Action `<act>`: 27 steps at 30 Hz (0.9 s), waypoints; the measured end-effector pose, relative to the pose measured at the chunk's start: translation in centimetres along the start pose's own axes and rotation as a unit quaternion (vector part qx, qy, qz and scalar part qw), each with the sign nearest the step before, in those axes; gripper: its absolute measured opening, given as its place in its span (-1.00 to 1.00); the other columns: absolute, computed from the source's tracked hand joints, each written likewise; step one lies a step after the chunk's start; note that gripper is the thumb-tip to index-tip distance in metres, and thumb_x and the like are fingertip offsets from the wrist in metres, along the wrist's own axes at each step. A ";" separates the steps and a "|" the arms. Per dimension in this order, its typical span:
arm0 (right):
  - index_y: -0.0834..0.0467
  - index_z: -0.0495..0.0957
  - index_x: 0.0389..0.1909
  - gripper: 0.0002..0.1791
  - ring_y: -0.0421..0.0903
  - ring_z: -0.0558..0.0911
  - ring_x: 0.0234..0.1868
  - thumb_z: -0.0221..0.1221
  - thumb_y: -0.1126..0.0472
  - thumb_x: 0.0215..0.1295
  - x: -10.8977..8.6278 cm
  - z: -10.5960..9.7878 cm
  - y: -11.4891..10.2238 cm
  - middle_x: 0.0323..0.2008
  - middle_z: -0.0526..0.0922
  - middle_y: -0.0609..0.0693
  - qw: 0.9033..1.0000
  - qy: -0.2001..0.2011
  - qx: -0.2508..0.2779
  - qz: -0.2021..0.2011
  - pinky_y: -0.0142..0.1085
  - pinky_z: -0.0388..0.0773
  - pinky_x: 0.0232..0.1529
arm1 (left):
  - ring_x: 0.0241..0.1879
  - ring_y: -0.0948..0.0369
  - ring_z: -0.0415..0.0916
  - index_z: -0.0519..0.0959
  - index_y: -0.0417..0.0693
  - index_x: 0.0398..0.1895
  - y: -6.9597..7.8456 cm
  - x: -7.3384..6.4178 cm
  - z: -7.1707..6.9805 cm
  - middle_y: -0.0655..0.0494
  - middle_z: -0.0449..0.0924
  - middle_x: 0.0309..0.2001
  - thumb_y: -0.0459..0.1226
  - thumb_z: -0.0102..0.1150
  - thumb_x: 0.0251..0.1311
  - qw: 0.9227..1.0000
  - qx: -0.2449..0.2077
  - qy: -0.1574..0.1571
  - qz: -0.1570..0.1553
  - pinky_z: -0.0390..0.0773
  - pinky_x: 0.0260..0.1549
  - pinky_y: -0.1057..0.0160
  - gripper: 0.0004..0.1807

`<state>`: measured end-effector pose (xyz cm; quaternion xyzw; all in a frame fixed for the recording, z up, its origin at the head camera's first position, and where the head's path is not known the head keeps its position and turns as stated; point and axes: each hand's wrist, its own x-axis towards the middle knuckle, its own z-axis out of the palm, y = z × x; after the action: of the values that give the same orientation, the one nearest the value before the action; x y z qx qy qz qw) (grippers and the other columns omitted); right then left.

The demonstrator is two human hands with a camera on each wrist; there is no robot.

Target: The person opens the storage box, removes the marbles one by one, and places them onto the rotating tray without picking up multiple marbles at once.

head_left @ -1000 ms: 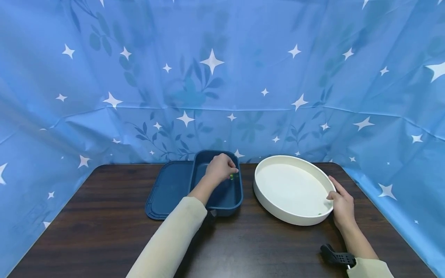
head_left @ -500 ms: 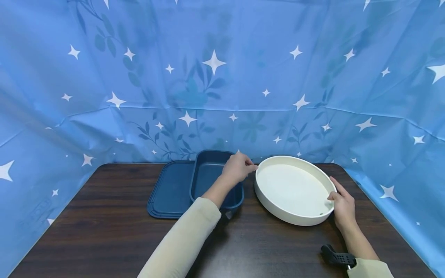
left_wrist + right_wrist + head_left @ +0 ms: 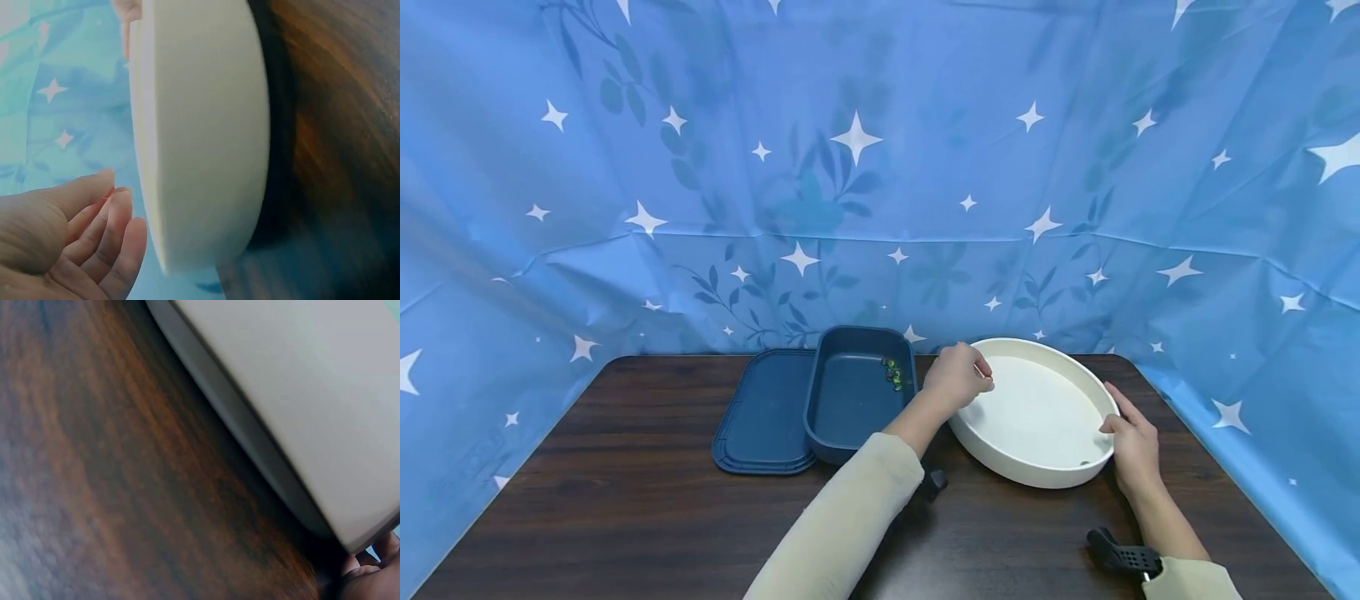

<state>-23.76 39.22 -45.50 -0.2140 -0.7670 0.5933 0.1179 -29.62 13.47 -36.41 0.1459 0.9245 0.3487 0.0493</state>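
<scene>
My left hand (image 3: 957, 377) hovers over the left side of a round white tray (image 3: 1026, 408), its thumb and fingers loosely bent. In the left wrist view the fingertips (image 3: 119, 203) are close together beside the tray's outer wall, with nothing plainly visible between them. My right hand (image 3: 1133, 437) grips the tray's right rim, thumb over the inside and fingers along the outside. A small dark piece (image 3: 1084, 463) lies in the tray near its front right edge. Several small green pieces (image 3: 892, 375) sit at the right side of a deep blue box (image 3: 850, 417).
A flat blue lid (image 3: 767, 412) lies on the dark wooden table (image 3: 625, 492), left of the box. Behind the table hangs a blue curtain (image 3: 925, 183) with white stars. The box and tray stand close together, with my left forearm reaching across between them.
My left hand has moved right, from over the blue box to over the white tray, uncovering the green pieces in the box. My right hand keeps its grip on the rim.
</scene>
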 end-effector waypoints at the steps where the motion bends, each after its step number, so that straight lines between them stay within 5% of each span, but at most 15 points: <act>1: 0.01 0.02 0.60 -0.17 0.03 -0.03 0.64 -0.22 0.47 0.27 0.0 0.1 0.0 0.64 -0.08 -0.02 1.000 -0.003 -0.001 0.000 -0.01 -0.01 0.60 | -0.45 0.32 0.50 0.75 0.02 -0.27 0.1 0.1 0.3 0.21 0.69 -0.36 -0.21 0.40 0.23 1.000 0.011 0.000 -0.002 0.50 -0.46 0.36 -0.92; 6: -0.02 0.01 0.60 -0.17 0.03 -0.02 0.63 -0.22 0.46 0.28 0.2 0.4 -0.1 0.64 -0.08 -0.02 1.000 -0.008 -0.010 -0.004 -0.04 0.05 0.57 | -0.49 0.35 0.45 0.74 0.07 -0.33 0.7 0.8 1.8 0.27 0.68 -0.38 -0.18 0.38 0.25 0.998 0.067 0.006 -0.002 0.45 -0.48 0.38 -0.94; 16: -0.08 0.01 0.60 -0.16 0.01 -0.04 0.64 -0.22 0.45 0.28 -0.3 -0.6 -0.2 0.64 -0.10 -0.03 1.000 0.010 -0.003 0.016 -0.05 0.01 0.59 | -0.52 0.39 0.44 0.71 0.22 -0.50 2.1 1.9 5.2 0.39 0.64 -0.50 -0.11 0.44 0.17 0.994 0.105 -0.004 0.006 0.38 -0.50 0.38 -0.88; 27: -0.09 0.01 0.60 -0.16 -0.03 -0.02 0.63 -0.22 0.46 0.30 0.0 0.0 0.1 0.64 -0.09 -0.06 1.000 -0.002 -0.006 0.011 -0.16 0.04 0.57 | -0.43 0.35 0.52 0.68 0.27 -0.49 0.7 2.3 6.6 0.41 0.67 -0.42 -0.11 0.41 0.19 0.979 0.200 -0.026 0.013 0.48 -0.41 0.34 -0.87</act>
<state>-23.73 39.20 -45.57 -0.2219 -0.7683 0.5905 0.1086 -30.42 18.84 -40.90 0.1744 0.9719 0.1530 0.0389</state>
